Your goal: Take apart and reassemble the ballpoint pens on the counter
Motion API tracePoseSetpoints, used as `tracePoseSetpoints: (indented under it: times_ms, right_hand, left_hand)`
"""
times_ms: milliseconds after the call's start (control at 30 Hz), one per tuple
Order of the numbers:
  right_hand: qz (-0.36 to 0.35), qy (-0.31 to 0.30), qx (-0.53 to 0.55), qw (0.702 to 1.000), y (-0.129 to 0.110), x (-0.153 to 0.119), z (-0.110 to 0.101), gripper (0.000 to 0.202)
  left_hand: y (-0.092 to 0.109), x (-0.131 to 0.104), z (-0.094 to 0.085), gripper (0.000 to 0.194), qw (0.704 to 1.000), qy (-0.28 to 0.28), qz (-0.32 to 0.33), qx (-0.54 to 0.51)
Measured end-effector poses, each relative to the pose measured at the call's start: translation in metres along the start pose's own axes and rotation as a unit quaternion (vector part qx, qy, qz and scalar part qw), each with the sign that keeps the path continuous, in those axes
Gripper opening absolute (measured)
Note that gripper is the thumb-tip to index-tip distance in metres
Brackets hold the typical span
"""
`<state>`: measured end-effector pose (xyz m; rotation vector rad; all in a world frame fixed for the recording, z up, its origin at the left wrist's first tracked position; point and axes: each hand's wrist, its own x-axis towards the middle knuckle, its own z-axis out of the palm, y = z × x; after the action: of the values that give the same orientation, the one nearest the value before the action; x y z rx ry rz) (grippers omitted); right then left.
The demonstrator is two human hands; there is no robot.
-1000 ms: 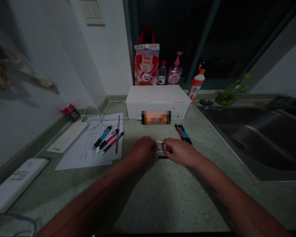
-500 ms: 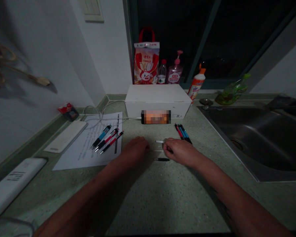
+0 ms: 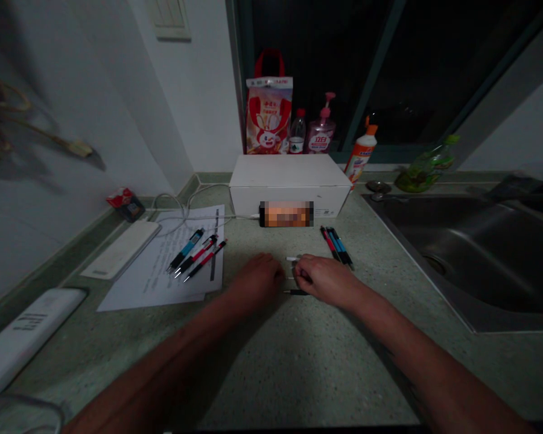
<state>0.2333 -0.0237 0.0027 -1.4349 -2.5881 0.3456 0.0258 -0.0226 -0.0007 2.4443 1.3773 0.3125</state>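
Note:
My left hand is closed, fingers curled toward the middle; what it pinches is hidden. Facing it across a small gap, my right hand is closed too. A thin pale rod that looks like a pen refill juts leftward from the right fingertips. Just beyond the right fingers lies a short white tube, partly covered by them. A black pen part with a thin tip lies on the counter nearer to me, its right end under the right hand.
Several pens lie on printed paper at left. More pens lie right of centre. Behind stand a phone on a cable and a white box. A sink is at right, a white power strip at left.
My left hand has moved right and my right hand slightly left, narrowing the gap between them. Less of the thin refill shows now, and the right hand covers more of the black pen part.

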Motion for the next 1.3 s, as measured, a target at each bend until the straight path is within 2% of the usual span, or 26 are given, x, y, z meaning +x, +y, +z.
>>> tracePoseSetpoints:
  times_ms: [133, 267, 433, 733, 933, 1300]
  right_hand:
    - [0.008, 0.044, 0.013, 0.999, 0.000, 0.001, -0.005, 0.007]
    - [0.061, 0.097, -0.025, 0.993, 0.003, 0.003, -0.009, 0.013]
    - [0.087, 0.073, -0.049, 0.992, 0.006, 0.007, -0.006, 0.013]
    - [0.069, 0.061, -0.062, 0.994, 0.009, 0.006, -0.003, 0.008]
    - [0.052, 0.065, -0.044, 0.996, 0.009, 0.004, -0.002, 0.006]
    - [0.010, 0.058, 0.001, 0.998, 0.005, 0.005, -0.001, 0.008]
  left_hand:
    - [0.004, 0.002, 0.003, 0.014, 0.998, 0.056, 0.004, -0.012]
    - [0.006, 0.011, 0.011, 0.014, 0.996, 0.085, 0.001, -0.011]
    - [0.008, 0.021, 0.017, 0.010, 0.996, 0.081, -0.012, -0.022]
    - [0.003, 0.019, 0.008, 0.018, 0.997, 0.070, -0.018, 0.029]
    - [-0.008, 0.019, 0.008, 0.017, 0.995, 0.084, -0.053, -0.006]
    - [-0.007, 0.019, 0.009, 0.012, 0.992, 0.086, -0.054, -0.074]
